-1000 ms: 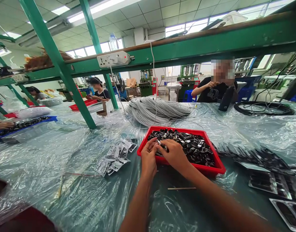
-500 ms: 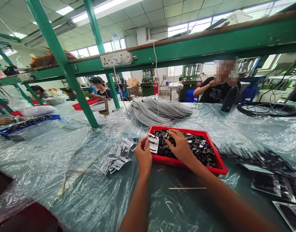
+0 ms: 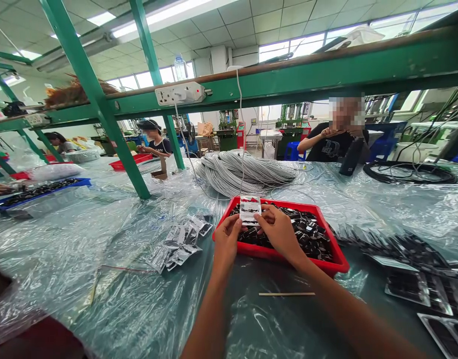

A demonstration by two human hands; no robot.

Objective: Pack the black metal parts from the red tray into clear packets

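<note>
My left hand (image 3: 228, 237) pinches the lower left edge of a small silvery-white blister tray (image 3: 250, 210). Dark marks run across the tray in rows, and some red shows near its top. My right hand (image 3: 279, 230) has its thumb and fingers closed on the tray's right edge; whether a small part is also between them I cannot tell. Under both hands stands a red bin (image 3: 339, 259) filled with small black parts (image 3: 307, 230), and the tray is held up over its left half.
Several silvery trays (image 3: 182, 239) lie left of the bin. More trays with black pieces (image 3: 407, 286) are at the right. A thin stick (image 3: 286, 294) lies in front. Behind are a coil of grey cable (image 3: 247, 172) and a green shelf frame (image 3: 118, 134). A person (image 3: 343, 139) sits opposite.
My left hand has raised the tray and brought it slightly right. My right hand has come away from the black parts to the tray's right edge.
</note>
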